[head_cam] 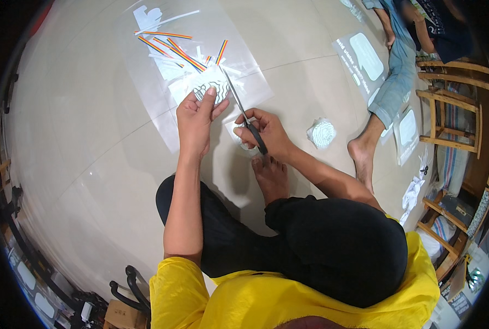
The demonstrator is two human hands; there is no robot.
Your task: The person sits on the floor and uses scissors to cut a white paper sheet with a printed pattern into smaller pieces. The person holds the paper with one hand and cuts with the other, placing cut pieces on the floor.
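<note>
My left hand [198,119] pinches a rounded white sticker piece [216,84] with black wavy lines, thumb on its printed face. In my right hand [265,131] is a pair of scissors [239,99] with black handles. Their long blades point up and away, along the right edge of the piece; whether they touch it I cannot tell. Under my right hand lies another wavy-lined piece [241,133], partly hidden. A stack of similar rounded pieces [322,133] rests on the tiled floor to the right.
A clear plastic sheet [244,57] bears striped strips [166,35] and white paper scraps [168,68]. At right sit another person's leg [396,78], printed sheets [361,66] and a wooden chair [454,96]. A cardboard box [124,314] stands at lower left. My bare foot [271,179] is below my right hand.
</note>
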